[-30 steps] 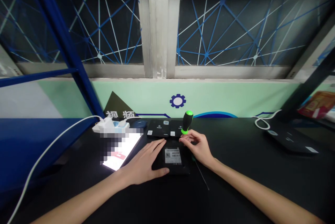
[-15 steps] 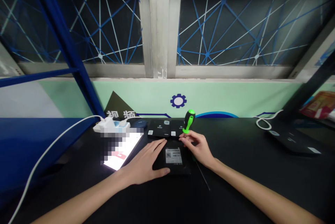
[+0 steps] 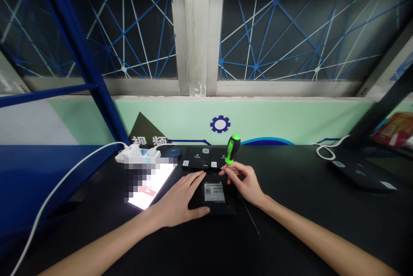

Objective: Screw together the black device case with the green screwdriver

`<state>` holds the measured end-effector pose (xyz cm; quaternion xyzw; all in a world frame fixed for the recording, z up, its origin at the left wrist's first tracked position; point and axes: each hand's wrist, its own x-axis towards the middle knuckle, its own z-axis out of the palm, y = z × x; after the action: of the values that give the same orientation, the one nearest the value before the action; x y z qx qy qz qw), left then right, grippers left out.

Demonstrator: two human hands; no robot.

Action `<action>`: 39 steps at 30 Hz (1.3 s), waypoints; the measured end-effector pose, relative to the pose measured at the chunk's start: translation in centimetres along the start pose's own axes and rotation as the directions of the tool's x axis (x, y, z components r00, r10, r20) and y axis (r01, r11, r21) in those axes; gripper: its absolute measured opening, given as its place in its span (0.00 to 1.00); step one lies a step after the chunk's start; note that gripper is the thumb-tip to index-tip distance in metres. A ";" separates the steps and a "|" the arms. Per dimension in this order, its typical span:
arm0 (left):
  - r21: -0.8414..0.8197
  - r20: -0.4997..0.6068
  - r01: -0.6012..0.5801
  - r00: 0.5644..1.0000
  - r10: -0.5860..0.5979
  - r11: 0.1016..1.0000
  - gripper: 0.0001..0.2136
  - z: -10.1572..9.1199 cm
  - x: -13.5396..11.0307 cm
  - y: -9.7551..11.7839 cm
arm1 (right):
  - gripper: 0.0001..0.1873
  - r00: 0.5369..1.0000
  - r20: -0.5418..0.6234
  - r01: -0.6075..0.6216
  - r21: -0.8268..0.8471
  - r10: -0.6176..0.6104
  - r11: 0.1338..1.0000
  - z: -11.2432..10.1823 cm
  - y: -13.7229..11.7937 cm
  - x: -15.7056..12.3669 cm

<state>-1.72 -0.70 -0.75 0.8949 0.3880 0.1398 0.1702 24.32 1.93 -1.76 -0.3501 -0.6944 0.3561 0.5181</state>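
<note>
A black flat box-shaped device with a white printed label lies on the dark table in front of me. My left hand rests flat along its left side, fingers stretched and thumb apart. At the device's upper right corner, my right hand pinches a screwdriver just below its black and green handle. The screwdriver stands nearly upright; its tip is hidden by the fingers. A second thin metal shaft lies on the table under my right wrist.
Two black boxes sit behind the device. To the left are a lit screen, partly pixelated, a dark mouse and a white power strip with a cable. Another black device lies at the right, near a white cable.
The screwdriver handle has turned a little in my right fingers, and its green stripe has shifted to the left side. My left hand and the device stay in place.
</note>
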 end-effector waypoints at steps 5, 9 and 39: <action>0.010 -0.003 -0.006 1.000 0.006 1.000 0.40 0.1 0.0 -0.1 | 0.12 0.999 -0.035 0.007 -0.057 -0.009 0.998 0.0 0.2 0.2; 0.007 -0.011 -0.009 1.000 0.009 1.000 0.40 0.1 0.0 -0.2 | 0.12 0.997 -0.071 -0.038 0.032 0.040 0.999 0.1 0.6 0.4; 0.033 -0.030 -0.029 0.999 0.030 0.999 0.35 0.0 0.0 -0.1 | 0.09 1.000 -0.004 0.003 0.005 -0.003 1.000 0.0 0.0 -0.1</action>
<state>-1.76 -0.64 -0.78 0.9011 0.3794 0.1493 0.1476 24.37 1.84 -1.81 -0.3485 -0.6931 0.3564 0.5207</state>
